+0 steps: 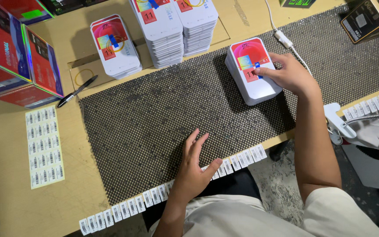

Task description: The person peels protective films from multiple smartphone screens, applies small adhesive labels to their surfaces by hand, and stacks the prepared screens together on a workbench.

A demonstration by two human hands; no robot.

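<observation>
Head view: right hand [288, 74] fingers pressed flat on stiff, slick card stack [253, 72]; looks light but slide-prone, take it by the side edges; left hand [194, 169] spread, holding nothing, well short of stack.

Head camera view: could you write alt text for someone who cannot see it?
A person's right hand rests on a stack of white packages on a dark mesh mat, while the left hand lies open near a strip of barcode labels along the table edge. More package stacks, a black pen and a label sheet lie nearby.
</observation>
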